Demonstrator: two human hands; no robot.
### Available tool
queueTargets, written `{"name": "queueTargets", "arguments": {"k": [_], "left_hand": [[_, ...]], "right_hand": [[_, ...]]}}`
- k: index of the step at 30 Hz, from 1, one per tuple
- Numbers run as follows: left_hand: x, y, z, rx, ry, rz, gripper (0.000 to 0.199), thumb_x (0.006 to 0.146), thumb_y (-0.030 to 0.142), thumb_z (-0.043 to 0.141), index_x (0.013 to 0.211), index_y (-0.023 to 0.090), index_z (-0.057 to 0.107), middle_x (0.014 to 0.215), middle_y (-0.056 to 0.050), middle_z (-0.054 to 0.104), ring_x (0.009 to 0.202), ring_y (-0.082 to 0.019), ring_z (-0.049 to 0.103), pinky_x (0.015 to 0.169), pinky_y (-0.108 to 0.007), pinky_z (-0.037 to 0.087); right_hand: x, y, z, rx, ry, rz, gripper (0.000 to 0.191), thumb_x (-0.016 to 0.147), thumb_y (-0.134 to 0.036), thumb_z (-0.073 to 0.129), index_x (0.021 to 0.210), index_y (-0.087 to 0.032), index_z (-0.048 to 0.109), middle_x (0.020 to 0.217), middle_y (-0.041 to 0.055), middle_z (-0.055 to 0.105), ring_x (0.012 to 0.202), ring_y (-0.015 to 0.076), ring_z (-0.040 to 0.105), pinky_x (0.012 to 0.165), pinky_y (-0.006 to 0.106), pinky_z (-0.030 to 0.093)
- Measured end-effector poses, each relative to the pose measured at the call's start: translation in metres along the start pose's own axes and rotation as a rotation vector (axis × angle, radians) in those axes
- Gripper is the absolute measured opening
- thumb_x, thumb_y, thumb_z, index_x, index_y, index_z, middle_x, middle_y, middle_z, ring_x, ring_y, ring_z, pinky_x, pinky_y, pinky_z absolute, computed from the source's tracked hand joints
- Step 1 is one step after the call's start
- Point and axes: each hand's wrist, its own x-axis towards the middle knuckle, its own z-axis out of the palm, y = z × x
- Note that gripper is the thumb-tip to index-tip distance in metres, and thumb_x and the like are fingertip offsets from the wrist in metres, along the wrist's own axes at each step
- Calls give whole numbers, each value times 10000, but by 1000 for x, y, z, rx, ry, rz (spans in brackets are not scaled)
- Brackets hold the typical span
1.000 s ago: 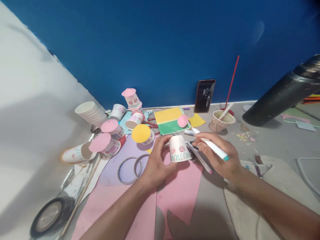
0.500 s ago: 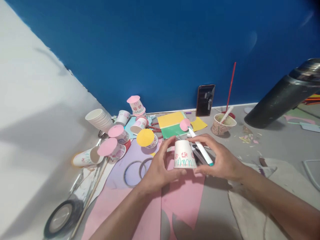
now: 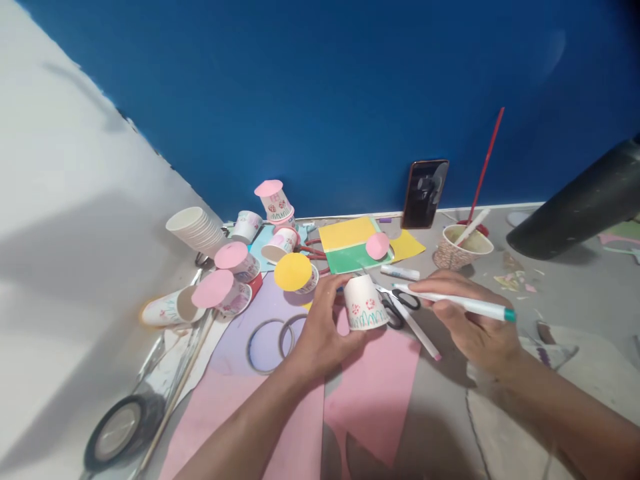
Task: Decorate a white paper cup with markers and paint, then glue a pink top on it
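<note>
My left hand (image 3: pixel 327 330) grips a white paper cup (image 3: pixel 361 300), held upside down and tilted a little, with red flower marks and green zigzag grass drawn along its rim. Between the fingers of my right hand (image 3: pixel 475 327) is a white marker with a green end (image 3: pixel 465 303), apart from the cup and to its right. Black-handled scissors (image 3: pixel 406 299) lie just behind the cup. A second white marker with a pink end (image 3: pixel 420 333) rests by them, and a short pale marker cap (image 3: pixel 400 272) lies farther back.
Decorated cups with pink and yellow paper discs (image 3: pixel 293 272) stand at the left, near a stack of plain cups (image 3: pixel 193 230). A phone (image 3: pixel 425 193) leans on the blue wall. Tape rings (image 3: pixel 265 347), pink paper (image 3: pixel 385 387), a patterned cup (image 3: pixel 463 250) and a dark flask (image 3: pixel 565 213) surround the hands.
My right hand has left the cup and moved right with the green-ended marker. The cup has tilted in my left hand. The scissors and pink-ended marker now show more fully.
</note>
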Motion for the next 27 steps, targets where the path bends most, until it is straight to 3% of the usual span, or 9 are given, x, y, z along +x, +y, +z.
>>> {"name": "queueTargets", "arguments": {"k": [7, 14, 27], "left_hand": [[-2, -4, 3, 70, -7, 67, 671, 796, 183, 838, 1377, 287, 520, 1396, -110, 557, 1338, -298, 553, 1089, -462, 549], [-5, -9, 6, 111, -19, 143, 717, 809, 138, 806, 1420, 304, 469, 1394, -116, 531, 1319, -293, 557, 1072, -462, 552], [-5, -9, 7, 101, 6, 160, 706, 808, 152, 828, 1402, 313, 483, 1379, -106, 538, 1310, -288, 562, 1070, -464, 555]], "right_hand": [[-7, -9, 10, -36, -65, 171, 54, 977, -303, 733, 970, -268, 774, 787, 18, 792, 746, 242, 792, 679, 370, 657], [-9, -9, 15, -59, -88, 100, 42, 981, -246, 708, 979, -261, 747, 819, 6, 793, 732, 202, 795, 676, 314, 646], [-9, -10, 15, -81, -98, 58, 58, 986, -211, 699, 989, -249, 742, 860, 2, 802, 753, 171, 791, 699, 263, 638]]}}
